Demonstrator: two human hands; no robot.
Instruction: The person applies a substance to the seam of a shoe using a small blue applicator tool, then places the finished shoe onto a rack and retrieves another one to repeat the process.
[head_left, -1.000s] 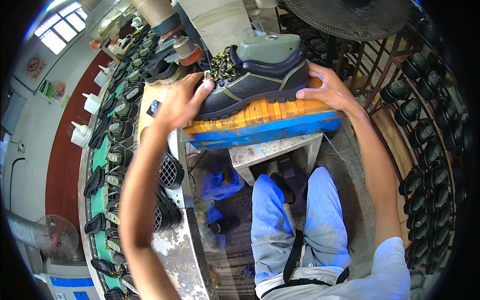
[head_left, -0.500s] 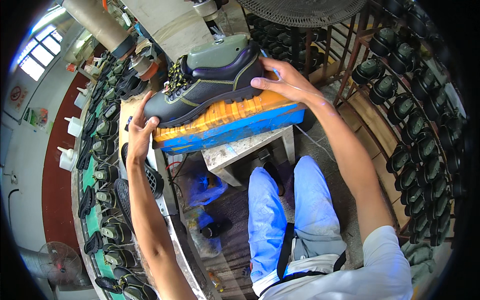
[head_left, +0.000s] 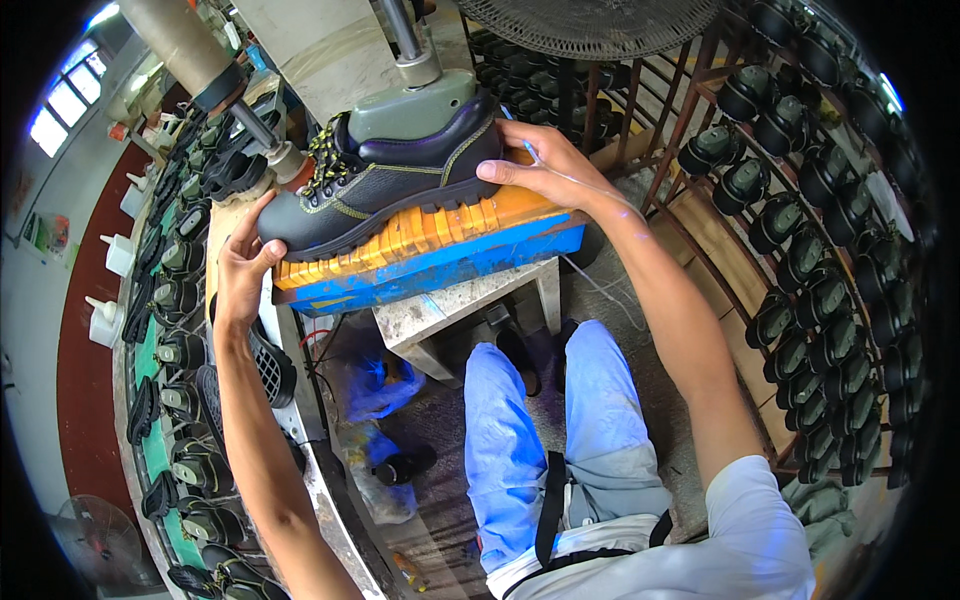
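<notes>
A black safety shoe (head_left: 400, 180) with yellow stitching and yellow-flecked laces lies sole down on an orange ribbed pad (head_left: 520, 207) over a blue base (head_left: 450, 264). A grey-green shoe last (head_left: 400, 112) fills its opening. My left hand (head_left: 243, 262) closes round the toe, thumb near the sole edge. At the heel, my right hand (head_left: 550, 170) holds the back, its thumb along the side. A vertical metal press rod (head_left: 402, 30) ends at the top of the last. Behind the laces, a slanted rod (head_left: 258, 125) reaches toward the shoe's front; its contact is hidden.
A green conveyor (head_left: 150, 430) on the left carries several lasted shoes and soles. White bottles (head_left: 105, 320) stand beside it. A rack (head_left: 800, 290) of lasted shoes fills the right. A round fan grille (head_left: 590, 22) is at the back; a whitish stool (head_left: 460, 310) stands below the pad.
Both press rods have extended: the vertical one down to the last, the slanted one toward the shoe's front. My hands keep their places at toe and heel. The whole view has shifted slightly.
</notes>
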